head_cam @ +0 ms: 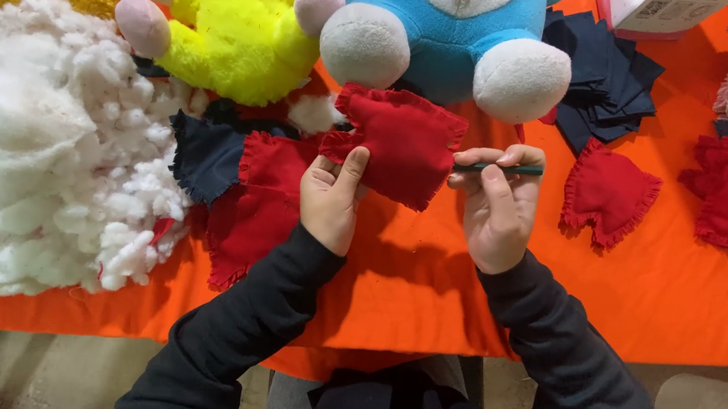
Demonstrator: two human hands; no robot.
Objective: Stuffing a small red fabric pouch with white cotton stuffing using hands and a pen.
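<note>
Your left hand (329, 203) is closed in a pinch on the near left edge of a small red fabric pouch (399, 143), thumb on top, and it holds the pouch lifted a little over the orange table cover (428, 283). Your right hand (499, 208) is curled around a thin green stick (498, 168). The stick lies level and its left tip sits at the right edge of the pouch; I cannot tell if the tip is already inside.

As I judge it, the step in hand is working the stick into the pouch, to push out its shape or to press filling in. The next move calls for a steady pinch with the left hand, so the seam does not slip, and a gentle push along the stick so the frayed edge does not tear.

The white stuffing pile (37, 143) is well to the left. Other red pieces (260, 203) lie just beside your left hand, and one more red pouch (608, 194) lies right of your right hand. The blue plush toy (450, 33) and the yellow plush toy (229, 28) are on the far side.
</note>
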